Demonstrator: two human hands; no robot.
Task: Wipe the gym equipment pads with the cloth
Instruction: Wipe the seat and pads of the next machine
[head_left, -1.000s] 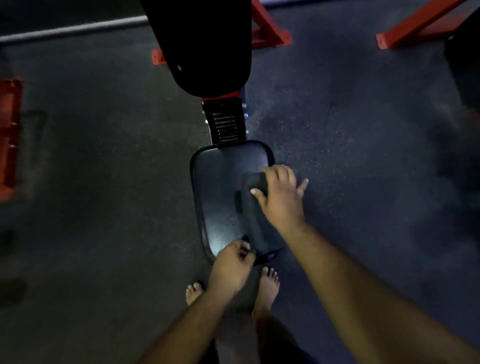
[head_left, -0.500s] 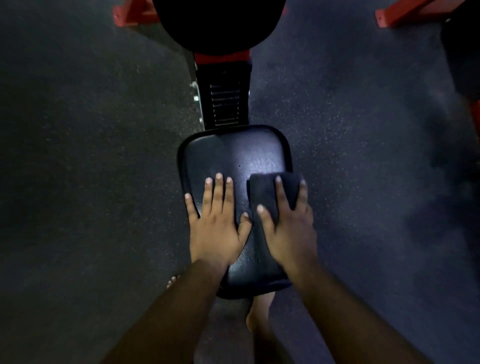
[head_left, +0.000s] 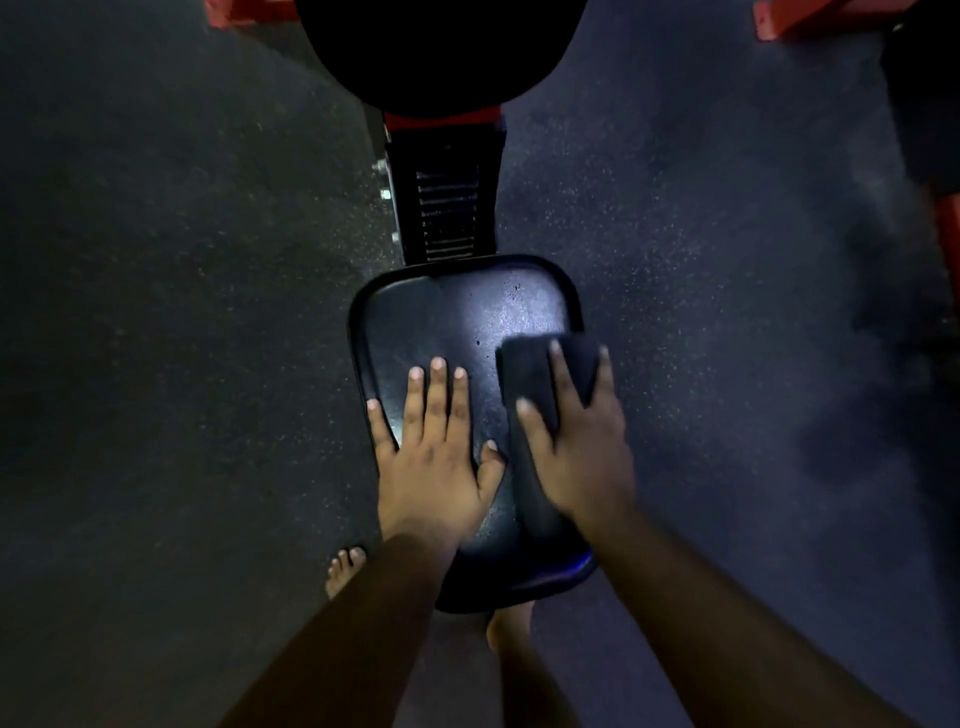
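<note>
A black padded seat (head_left: 447, 322) of a gym bench lies below me, its surface shiny with droplets. My left hand (head_left: 434, 457) rests flat on the seat's left half, fingers straight and spread. My right hand (head_left: 576, 447) presses a dark folded cloth (head_left: 530, 374) onto the seat's right side with straight fingers laid over it. The cloth runs from the right edge of the seat back under my palm. Beyond the seat, the bench's black back pad (head_left: 441, 47) fills the top of the view.
A black ribbed adjuster (head_left: 447, 208) on a red frame joins seat and back pad. Red frame feet (head_left: 810, 21) stand at the top right and top left. Dark speckled rubber flooring (head_left: 182, 312) surrounds the bench. My bare feet (head_left: 345, 569) stand under the seat's near end.
A second ago my left hand gripped the seat's near edge; it now lies flat on the seat. My right hand with the cloth has slid slightly toward the right edge.
</note>
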